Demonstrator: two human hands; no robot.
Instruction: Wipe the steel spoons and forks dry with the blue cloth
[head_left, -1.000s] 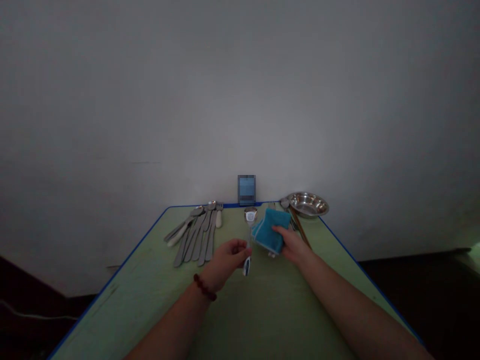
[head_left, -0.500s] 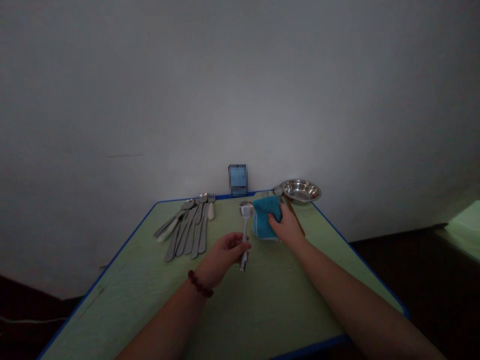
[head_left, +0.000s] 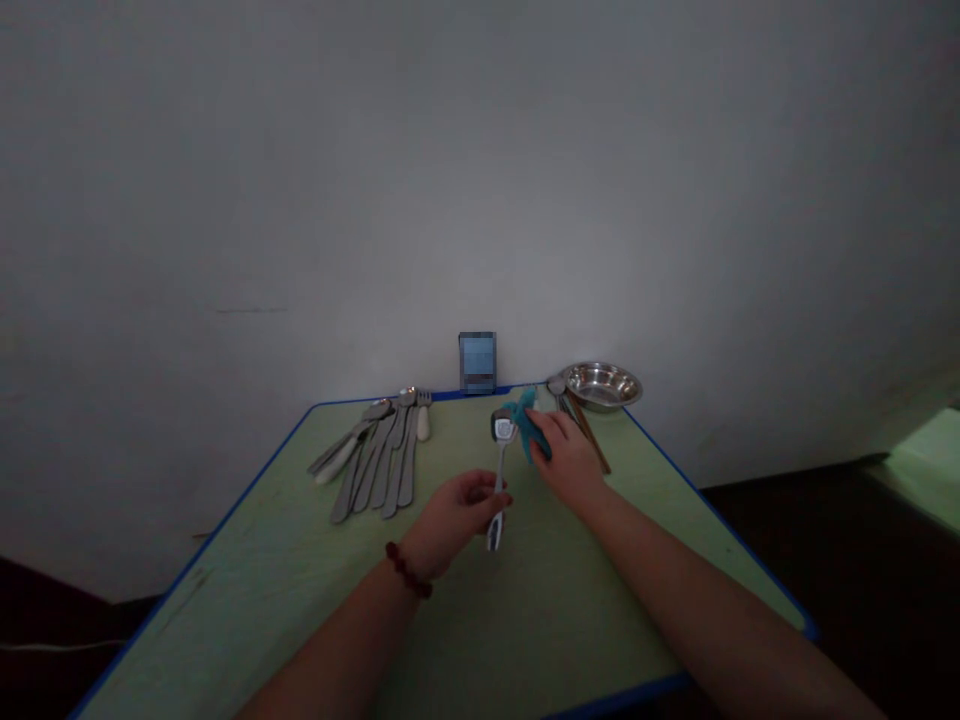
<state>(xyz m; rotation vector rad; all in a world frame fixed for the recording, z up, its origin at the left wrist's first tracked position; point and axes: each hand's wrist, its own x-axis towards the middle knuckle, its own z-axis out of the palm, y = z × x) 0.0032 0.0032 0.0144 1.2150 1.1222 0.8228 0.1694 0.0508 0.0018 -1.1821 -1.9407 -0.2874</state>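
Left hand (head_left: 457, 510) closed around spoon (head_left: 499, 465) handle; right hand (head_left: 568, 458) gripping blue cloth (head_left: 523, 418) against spoon bowl; cutlery row (head_left: 375, 455) left, steel bowl (head_left: 602, 384) far right, green table (head_left: 525, 620)

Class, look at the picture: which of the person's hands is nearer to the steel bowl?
Right. The right hand, gripping a cloth, is just left of the bowl and nearer the person. The left hand, holding a spoon, is further left and closer to the person.
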